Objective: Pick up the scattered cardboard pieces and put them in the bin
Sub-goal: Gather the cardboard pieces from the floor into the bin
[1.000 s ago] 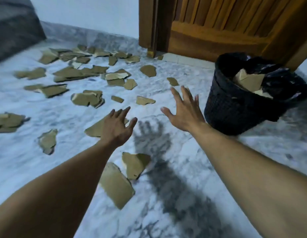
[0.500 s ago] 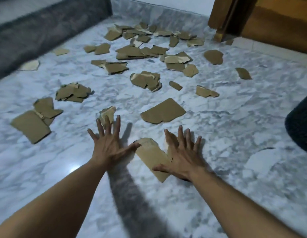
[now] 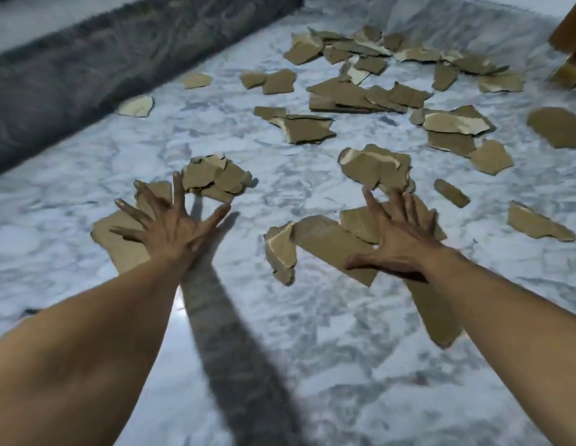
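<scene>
A: Change?
B: We've swung off the bin, out of frame now; left hand [image 3: 171, 233] and right hand [image 3: 399, 246] both splayed flat over cardboard pieces [image 3: 328, 243], middle of the floor [image 3: 280, 333], maybe touching. Nothing gripped yet

Both arms reach forward. The left hand [image 3: 172, 228] and right hand [image 3: 401, 241] are palm down, fingers spread wide and straight.

The left hand [image 3: 171, 226] hides much of a cardboard sheet [image 3: 119, 243]; the right hand [image 3: 405, 243] covers one end of a cardboard strip [image 3: 328, 249]. The wooden door frame [image 3: 571, 37] is cropped at upper right.
</scene>
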`<state>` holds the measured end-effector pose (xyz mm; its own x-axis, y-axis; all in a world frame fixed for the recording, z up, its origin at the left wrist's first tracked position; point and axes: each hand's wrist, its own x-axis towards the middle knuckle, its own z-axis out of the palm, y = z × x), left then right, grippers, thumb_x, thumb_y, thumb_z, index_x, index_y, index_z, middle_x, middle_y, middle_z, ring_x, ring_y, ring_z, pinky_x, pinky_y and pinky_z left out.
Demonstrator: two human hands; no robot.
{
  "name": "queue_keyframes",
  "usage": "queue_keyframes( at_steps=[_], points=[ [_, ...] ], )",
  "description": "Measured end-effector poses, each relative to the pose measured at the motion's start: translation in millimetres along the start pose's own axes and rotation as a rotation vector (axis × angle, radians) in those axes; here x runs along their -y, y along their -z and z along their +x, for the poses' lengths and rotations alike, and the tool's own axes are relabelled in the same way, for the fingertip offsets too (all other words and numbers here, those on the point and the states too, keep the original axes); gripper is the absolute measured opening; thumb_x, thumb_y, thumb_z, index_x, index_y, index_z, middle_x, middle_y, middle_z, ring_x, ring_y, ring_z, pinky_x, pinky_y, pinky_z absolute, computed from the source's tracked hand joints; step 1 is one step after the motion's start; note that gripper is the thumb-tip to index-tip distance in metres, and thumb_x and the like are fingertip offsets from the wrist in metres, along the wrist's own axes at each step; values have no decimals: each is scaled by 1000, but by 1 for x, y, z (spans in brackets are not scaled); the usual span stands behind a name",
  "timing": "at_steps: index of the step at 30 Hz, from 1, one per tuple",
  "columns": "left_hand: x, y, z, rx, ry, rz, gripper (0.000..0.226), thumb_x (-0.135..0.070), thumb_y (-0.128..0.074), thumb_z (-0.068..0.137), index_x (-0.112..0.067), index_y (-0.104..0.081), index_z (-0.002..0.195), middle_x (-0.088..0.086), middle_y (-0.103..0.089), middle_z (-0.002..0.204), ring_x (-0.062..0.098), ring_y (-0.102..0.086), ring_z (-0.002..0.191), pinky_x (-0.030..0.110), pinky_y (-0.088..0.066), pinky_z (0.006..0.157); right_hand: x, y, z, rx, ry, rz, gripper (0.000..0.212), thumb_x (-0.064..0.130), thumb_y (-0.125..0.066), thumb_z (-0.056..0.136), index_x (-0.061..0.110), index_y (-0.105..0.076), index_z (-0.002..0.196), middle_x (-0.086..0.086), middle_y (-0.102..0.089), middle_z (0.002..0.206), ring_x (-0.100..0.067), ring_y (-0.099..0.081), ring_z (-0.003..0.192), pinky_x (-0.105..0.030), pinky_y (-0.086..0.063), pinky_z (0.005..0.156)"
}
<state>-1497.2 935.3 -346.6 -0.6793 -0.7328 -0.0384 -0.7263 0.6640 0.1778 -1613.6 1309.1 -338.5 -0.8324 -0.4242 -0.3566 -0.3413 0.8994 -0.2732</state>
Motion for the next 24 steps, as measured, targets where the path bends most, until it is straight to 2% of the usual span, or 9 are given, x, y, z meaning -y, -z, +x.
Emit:
queue_keyframes(
  at_steps=[4,7,9,12,14,17,20,22,24],
  points=[
    [-1,-1,40,160,-30,-52,117,-111,-12,50,-58,6,153,7,10,169,53,13,149,81,10,105,11,14,39,-17,-10,-35,132,107,-48,37,68,34,132,5,37,159,-30,33,146,-76,9,109],
    [-29,-13,40,188,-197,-43,108,-110,-9,52,-64,-2,149,1,2,170,49,10,151,79,15,105,15,26,61,-25,-50,-22,129,106,-53,36,73,33,127,10,41,156,-28,34,146,-79,6,107],
    [-51,-19,32,182,-343,-74,108,-111,-15,52,-65,-5,149,-1,-1,170,46,11,151,77,18,106,16,37,77,-2,-86,-24,131,105,-56,35,73,33,126,10,43,155,-30,32,146,-81,1,105],
    [-78,-28,12,204,-556,-104,128,-113,-32,40,-53,-15,151,-5,7,170,42,19,151,77,17,107,14,56,101,21,-125,-14,135,102,-61,34,72,30,129,7,42,156,-37,27,147,-77,-4,110],
    [-88,-36,-1,182,-657,-76,140,-113,-36,33,-43,-15,153,-5,8,170,39,20,152,76,16,108,14,68,119,69,-136,-30,131,95,-65,45,70,29,133,2,38,158,-45,22,147,-71,-6,115],
    [-92,-40,-7,135,-654,-84,139,-113,-34,37,-42,-12,154,-5,0,170,34,12,154,73,14,111,21,79,140,178,-173,-90,123,82,-70,61,62,18,145,-3,31,162,-54,14,146,-68,-6,117],
    [-95,-32,-11,104,-659,-97,122,-110,-34,49,-43,-27,150,-4,-20,165,32,-8,153,70,2,115,27,84,135,144,-117,-52,111,74,-76,64,58,-7,150,-5,5,165,-50,-6,147,-60,-16,118],
    [-94,-26,-17,24,-698,-171,105,-107,-38,54,-38,-47,133,-1,-40,147,32,-30,139,63,-18,115,25,83,120,99,-50,-46,98,68,-79,63,49,-26,143,-4,-21,147,-42,-28,136,-52,-29,114],
    [-92,-24,-22,-90,-683,-273,95,-103,-41,61,-31,-50,122,1,-46,131,30,-39,127,52,-29,112,20,83,111,104,-14,-78,101,68,-83,58,40,-28,138,-3,-27,134,-37,-35,127,-50,-37,108]
  ],
)
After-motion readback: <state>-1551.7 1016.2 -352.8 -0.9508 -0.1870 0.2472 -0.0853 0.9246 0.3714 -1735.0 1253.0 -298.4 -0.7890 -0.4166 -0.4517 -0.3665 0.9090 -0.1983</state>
